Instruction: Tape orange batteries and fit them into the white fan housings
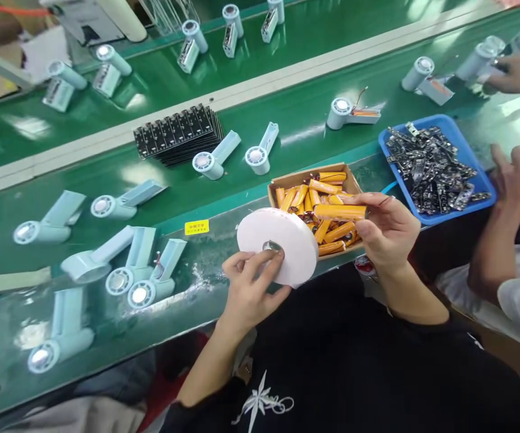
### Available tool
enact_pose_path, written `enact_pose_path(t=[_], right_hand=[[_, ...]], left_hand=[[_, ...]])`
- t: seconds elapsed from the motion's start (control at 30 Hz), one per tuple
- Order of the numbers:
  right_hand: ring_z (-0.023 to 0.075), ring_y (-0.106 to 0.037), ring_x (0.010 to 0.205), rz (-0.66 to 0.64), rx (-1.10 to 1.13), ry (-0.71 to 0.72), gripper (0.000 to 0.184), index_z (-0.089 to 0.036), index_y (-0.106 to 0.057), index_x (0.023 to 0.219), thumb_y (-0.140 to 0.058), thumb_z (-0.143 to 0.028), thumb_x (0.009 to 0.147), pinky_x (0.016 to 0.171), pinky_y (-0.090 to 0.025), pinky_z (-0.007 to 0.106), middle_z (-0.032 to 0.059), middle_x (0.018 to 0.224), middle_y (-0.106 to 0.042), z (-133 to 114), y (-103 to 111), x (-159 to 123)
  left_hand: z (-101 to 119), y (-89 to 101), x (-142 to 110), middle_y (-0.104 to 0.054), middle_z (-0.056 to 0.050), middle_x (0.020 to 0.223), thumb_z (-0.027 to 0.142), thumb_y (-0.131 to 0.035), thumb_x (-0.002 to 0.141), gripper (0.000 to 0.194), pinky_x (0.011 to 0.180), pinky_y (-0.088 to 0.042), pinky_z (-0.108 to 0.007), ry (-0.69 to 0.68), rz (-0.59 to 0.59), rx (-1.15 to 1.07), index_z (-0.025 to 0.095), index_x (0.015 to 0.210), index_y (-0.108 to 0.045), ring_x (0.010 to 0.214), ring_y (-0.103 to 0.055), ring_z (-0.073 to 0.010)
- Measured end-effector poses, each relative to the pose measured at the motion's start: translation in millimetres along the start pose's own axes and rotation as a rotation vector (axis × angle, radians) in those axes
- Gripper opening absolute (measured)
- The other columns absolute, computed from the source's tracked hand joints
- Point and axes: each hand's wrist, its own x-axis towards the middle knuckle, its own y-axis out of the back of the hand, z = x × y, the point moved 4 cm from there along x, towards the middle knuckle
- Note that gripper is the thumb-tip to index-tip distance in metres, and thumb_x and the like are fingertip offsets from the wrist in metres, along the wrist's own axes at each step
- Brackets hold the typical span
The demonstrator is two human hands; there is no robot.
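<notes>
My left hand (249, 293) is closed on a wide white roll of tape (299, 248), with fingers at its centre hole and the thumb near its lower edge. Between the thumb and fingers of my right hand (391, 231) is an orange cylindrical battery (338, 211), lying roughly level just right of the roll. Beneath it stands a cardboard box (354, 175) full of similar orange batteries with thin wires. The roll covers the box's left front corner.
A blue tray (489, 201) of small circuit boards sits to the right, beside a co-worker's hands (519, 174). Pale blue fan housings (145, 293) stand along the green belt and bench. Black circuit panels (176, 133) are stacked behind; a yellow label (196, 227) marks the bench.
</notes>
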Motion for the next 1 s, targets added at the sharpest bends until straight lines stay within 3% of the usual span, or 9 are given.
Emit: enact_pose_path(t=[0.17,0.33,0.4,0.53,0.6,0.77,0.83,0.93,1.0], right_hand=[[0.0245,-0.085,0.09,-0.223,-0.231,-0.095,0.031,-0.03,-0.084,0.115,-0.091,-0.049,0.091,0.079,-0.073,0.036,0.0028,0.105,-0.087,-21.3,4.7,14.0],[0.0171,-0.078,0.064,-0.347,-0.378,-0.069,0.031,-0.026,-0.087,0.096,-0.098,-0.051,0.082,0.065,-0.066,0.027,0.0,0.087,-0.086,-33.3,-10.8,20.0],[0.0173,-0.078,0.069,-0.413,-0.41,-0.102,0.032,-0.025,-0.088,0.098,-0.098,-0.052,0.083,0.07,-0.066,0.027,0.0003,0.086,-0.086,-31.6,-14.2,19.4],[0.0209,-0.082,0.089,-0.628,-0.289,-0.249,0.045,-0.026,-0.086,0.124,-0.098,-0.043,0.083,0.083,-0.069,0.028,-0.0001,0.097,-0.086,-24.5,-13.0,12.3],[0.0212,-0.082,0.089,-0.6,-0.181,-0.303,0.047,-0.026,-0.084,0.131,-0.095,-0.038,0.087,0.083,-0.071,0.032,-0.002,0.094,-0.085,-19.5,-13.1,8.3],[0.027,-0.083,0.107,-0.196,0.012,-0.27,0.054,-0.029,-0.083,0.131,-0.097,-0.048,0.083,0.091,-0.075,0.042,0.0013,0.11,-0.085,-6.6,-18.1,2.8],[0.029,-0.083,0.108,-0.214,0.0,-0.268,0.049,-0.029,-0.087,0.122,-0.1,-0.048,0.079,0.096,-0.075,0.046,0.0006,0.107,-0.086,-5.8,-19.6,5.6],[0.0314,-0.084,0.103,-0.351,-0.072,-0.29,0.04,-0.029,-0.09,0.107,-0.104,-0.042,0.072,0.098,-0.074,0.049,-0.0016,0.094,-0.086,-7.9,-19.3,16.6],[0.0319,-0.084,0.107,-0.314,-0.056,-0.296,0.041,-0.03,-0.089,0.11,-0.103,-0.043,0.074,0.099,-0.074,0.052,-0.0003,0.1,-0.086,-7.6,-20.7,22.6]], left_hand=[[1.2,6.1,-0.8,-0.08,-0.01,0.123,0.026,-0.082,0.096,0.057,0.1,-0.046,-0.044,-0.071,-0.078,0.036,0.026,0.15,-0.064,0.109,-0.064,-0.0283],[2.8,12.9,8.5,-0.082,-0.008,0.12,0.025,-0.081,0.1,0.043,0.102,-0.049,-0.043,-0.176,-0.127,0.121,0.022,0.142,-0.072,0.106,-0.062,-0.026],[4.1,19.6,15.4,-0.083,-0.006,0.116,0.021,-0.083,0.099,0.039,0.102,-0.052,-0.043,-0.242,-0.096,0.166,0.023,0.137,-0.075,0.102,-0.059,-0.0252],[6.8,33.5,26.0,-0.084,-0.001,0.114,0.01,-0.083,0.095,0.049,0.113,-0.054,-0.048,-0.337,-0.044,0.249,0.028,0.139,-0.076,0.091,-0.054,-0.0231],[11.0,36.7,28.3,-0.084,-0.001,0.115,0.012,-0.083,0.095,0.054,0.121,-0.051,-0.054,-0.338,-0.033,0.279,0.03,0.145,-0.073,0.089,-0.051,-0.0231],[23.2,40.5,29.7,-0.081,-0.005,0.108,0.022,-0.085,0.095,0.059,0.132,-0.038,-0.063,-0.269,0.094,0.362,0.029,0.152,-0.07,0.095,-0.049,-0.0258],[21.6,41.5,30.5,-0.081,-0.005,0.11,0.018,-0.082,0.097,0.057,0.132,-0.035,-0.064,-0.253,0.053,0.339,0.031,0.151,-0.07,0.094,-0.049,-0.026],[16.4,40.8,30.3,-0.08,-0.002,0.117,0.012,-0.077,0.098,0.061,0.131,-0.034,-0.065,-0.278,-0.078,0.244,0.038,0.152,-0.069,0.094,-0.052,-0.0263],[15.3,38.0,29.3,-0.08,-0.003,0.117,0.015,-0.077,0.098,0.062,0.129,-0.033,-0.067,-0.253,-0.073,0.215,0.04,0.154,-0.067,0.097,-0.053,-0.0275]])
